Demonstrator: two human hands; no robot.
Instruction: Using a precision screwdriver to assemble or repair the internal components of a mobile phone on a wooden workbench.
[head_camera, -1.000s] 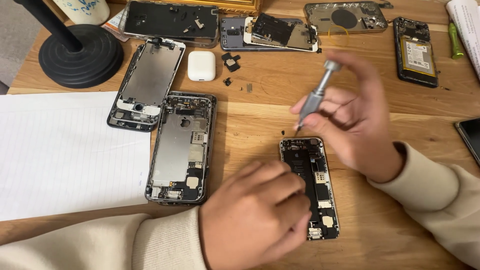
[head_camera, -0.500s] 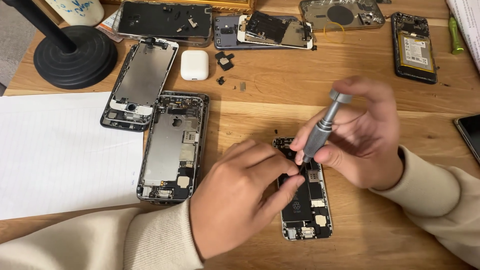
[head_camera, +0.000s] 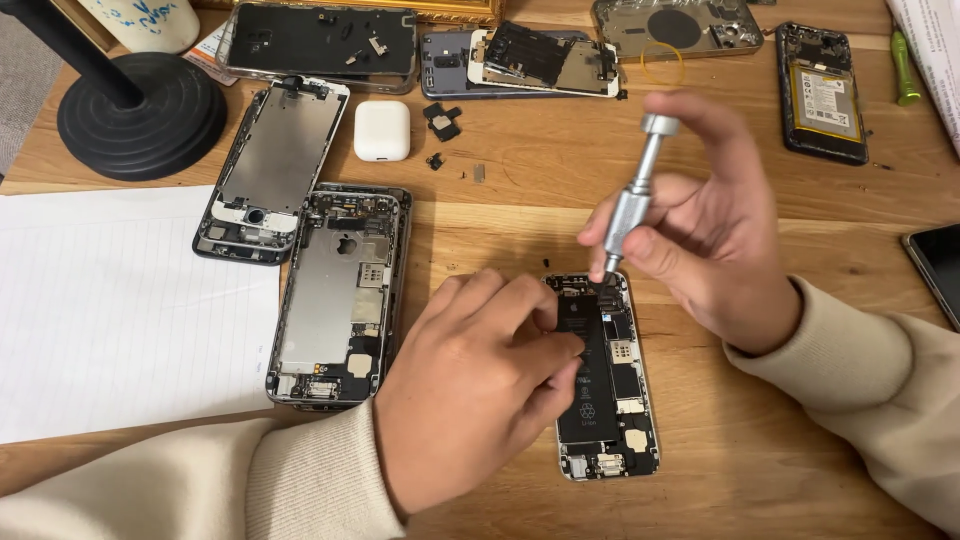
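My right hand (head_camera: 715, 255) pinches silver screwdriver (head_camera: 632, 205), tilted, tip on top edge of opened phone (head_camera: 603, 375). My left hand (head_camera: 470, 385) rests on phone's left side, fingers pressed flat on it. Phone lies on wooden tabletop (head_camera: 520, 200). Second opened phone frame (head_camera: 338, 295) left of it, white earbud case (head_camera: 382, 131) farther up-left.

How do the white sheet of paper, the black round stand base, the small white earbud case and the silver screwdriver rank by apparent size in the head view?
1. white sheet of paper, partly cut off
2. black round stand base
3. silver screwdriver, raised nearer the camera, so unsure
4. small white earbud case
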